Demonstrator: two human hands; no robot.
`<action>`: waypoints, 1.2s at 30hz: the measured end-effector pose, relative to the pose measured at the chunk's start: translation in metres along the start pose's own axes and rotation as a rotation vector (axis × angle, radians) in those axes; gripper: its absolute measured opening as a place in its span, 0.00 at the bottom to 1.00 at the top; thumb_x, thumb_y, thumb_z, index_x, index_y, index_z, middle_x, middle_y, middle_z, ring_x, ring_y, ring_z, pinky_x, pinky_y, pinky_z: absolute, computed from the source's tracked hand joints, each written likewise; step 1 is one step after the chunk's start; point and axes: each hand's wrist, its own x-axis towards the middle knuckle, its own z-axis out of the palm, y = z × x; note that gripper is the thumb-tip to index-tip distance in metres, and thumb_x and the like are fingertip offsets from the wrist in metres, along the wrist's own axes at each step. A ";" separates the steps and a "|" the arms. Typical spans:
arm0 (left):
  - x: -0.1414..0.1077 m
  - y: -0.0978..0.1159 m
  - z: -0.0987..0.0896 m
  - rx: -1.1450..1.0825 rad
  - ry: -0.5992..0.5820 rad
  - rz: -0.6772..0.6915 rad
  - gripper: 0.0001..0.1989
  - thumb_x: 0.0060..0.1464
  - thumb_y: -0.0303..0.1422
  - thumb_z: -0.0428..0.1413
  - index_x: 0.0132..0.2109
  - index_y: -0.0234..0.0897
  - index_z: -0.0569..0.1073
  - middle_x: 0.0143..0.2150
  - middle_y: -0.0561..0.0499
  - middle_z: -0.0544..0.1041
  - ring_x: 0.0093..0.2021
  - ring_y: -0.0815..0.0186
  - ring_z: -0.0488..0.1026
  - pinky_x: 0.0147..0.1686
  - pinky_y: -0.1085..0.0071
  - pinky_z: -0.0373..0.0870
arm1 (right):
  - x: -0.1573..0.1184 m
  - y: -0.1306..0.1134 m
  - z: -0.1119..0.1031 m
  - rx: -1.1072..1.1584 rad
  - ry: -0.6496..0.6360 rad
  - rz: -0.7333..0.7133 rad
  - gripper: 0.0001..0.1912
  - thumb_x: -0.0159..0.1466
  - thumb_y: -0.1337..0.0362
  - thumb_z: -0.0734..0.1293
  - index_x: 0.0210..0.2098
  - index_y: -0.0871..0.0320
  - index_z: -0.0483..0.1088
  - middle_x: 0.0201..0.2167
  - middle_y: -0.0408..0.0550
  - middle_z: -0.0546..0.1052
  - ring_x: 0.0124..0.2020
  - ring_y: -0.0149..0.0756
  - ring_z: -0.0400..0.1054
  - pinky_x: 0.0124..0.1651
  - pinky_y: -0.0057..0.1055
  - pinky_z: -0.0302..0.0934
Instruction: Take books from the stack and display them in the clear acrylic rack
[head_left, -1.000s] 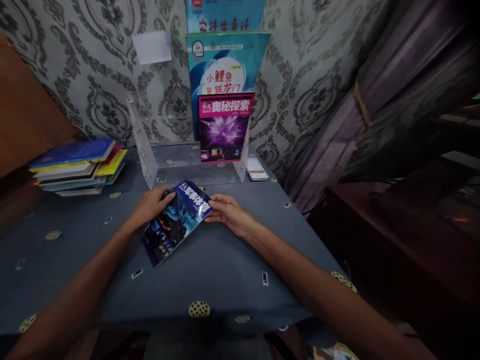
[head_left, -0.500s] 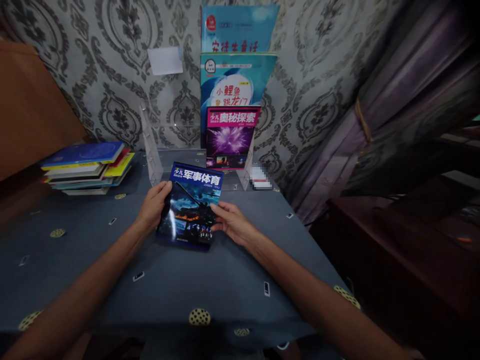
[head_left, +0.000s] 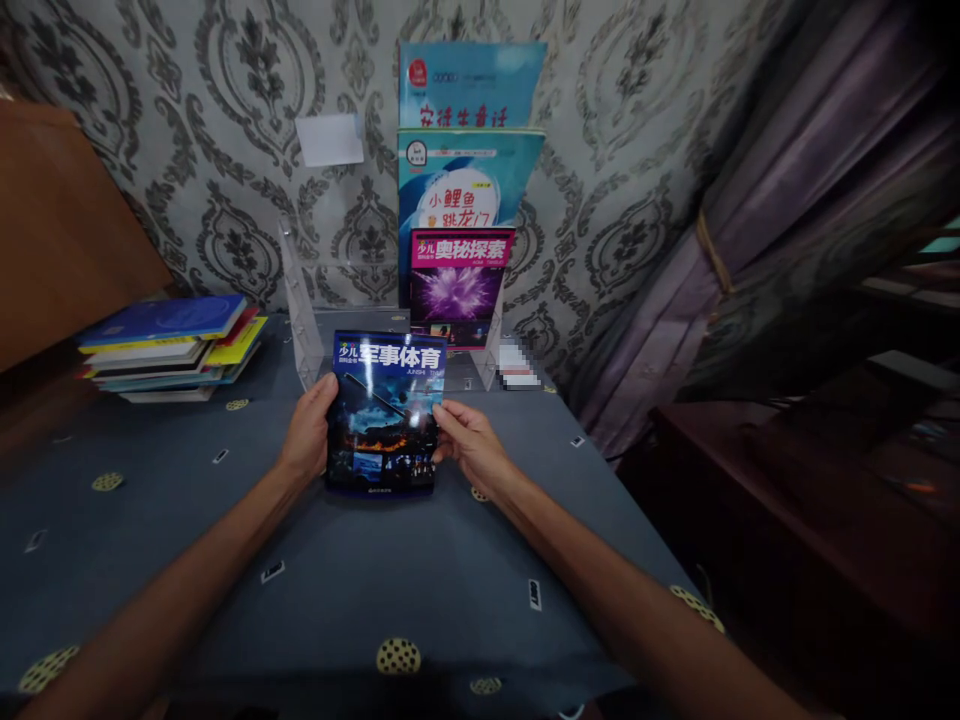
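Note:
A dark blue book with a tank on its cover faces me, held nearly upright in front of a clear stand. My left hand grips its left edge, thumb on the front. At the right edge, my right hand pinches the cover side with its fingers partly behind. Behind it, the clear acrylic stand holds a pink and purple book on its right half. Two taller blue books, one with a white oval title and one at the back, rise behind that.
A stack of books lies on the left of the cloth-covered table. A small blurred white item sits right of the stand. Patterned wallpaper, a white card and a tied purple curtain are behind.
The dark blue book has turned from a slant to nearly straight, its cover now catching light. Both hands still hold it. The view has tilted slightly upward.

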 end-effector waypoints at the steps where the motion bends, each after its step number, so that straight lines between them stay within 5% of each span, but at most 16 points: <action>1: -0.001 0.002 0.002 -0.009 -0.001 -0.004 0.24 0.44 0.53 0.65 0.39 0.38 0.77 0.39 0.50 0.82 0.45 0.57 0.78 0.44 0.64 0.75 | 0.000 -0.001 0.000 -0.018 0.016 -0.023 0.22 0.52 0.45 0.76 0.32 0.57 0.75 0.24 0.38 0.70 0.22 0.25 0.60 0.22 0.21 0.64; 11: -0.004 0.011 0.007 0.066 -0.163 -0.004 0.27 0.50 0.54 0.62 0.48 0.40 0.79 0.43 0.47 0.82 0.50 0.53 0.77 0.48 0.60 0.76 | 0.005 -0.007 -0.008 -0.175 0.132 -0.204 0.24 0.53 0.40 0.73 0.29 0.56 0.74 0.25 0.41 0.66 0.26 0.30 0.59 0.22 0.23 0.65; 18: 0.025 0.037 0.038 0.342 -0.349 0.232 0.23 0.58 0.52 0.55 0.50 0.40 0.78 0.41 0.48 0.81 0.47 0.55 0.76 0.47 0.62 0.73 | 0.019 -0.034 -0.026 -0.249 0.204 -0.321 0.20 0.55 0.42 0.70 0.30 0.53 0.72 0.30 0.45 0.70 0.33 0.37 0.64 0.29 0.29 0.70; 24: 0.056 0.069 0.086 0.543 -0.217 0.591 0.19 0.60 0.49 0.52 0.31 0.39 0.74 0.25 0.53 0.69 0.29 0.63 0.67 0.34 0.67 0.67 | 0.047 -0.099 -0.036 -0.410 0.282 -0.511 0.18 0.57 0.45 0.68 0.32 0.54 0.71 0.31 0.46 0.71 0.35 0.39 0.65 0.31 0.31 0.69; 28: 0.075 0.088 0.105 0.672 -0.152 0.729 0.18 0.64 0.46 0.48 0.31 0.40 0.69 0.25 0.54 0.65 0.27 0.65 0.64 0.32 0.68 0.61 | 0.065 -0.134 -0.040 -0.503 0.321 -0.712 0.19 0.61 0.45 0.64 0.37 0.54 0.72 0.33 0.46 0.73 0.35 0.38 0.66 0.33 0.31 0.68; 36: 0.090 0.085 0.123 0.784 -0.122 0.779 0.16 0.65 0.44 0.45 0.33 0.41 0.67 0.25 0.53 0.67 0.27 0.64 0.68 0.32 0.68 0.59 | 0.087 -0.138 -0.056 -0.531 0.372 -0.794 0.22 0.63 0.43 0.62 0.43 0.53 0.71 0.39 0.47 0.74 0.41 0.40 0.68 0.39 0.33 0.69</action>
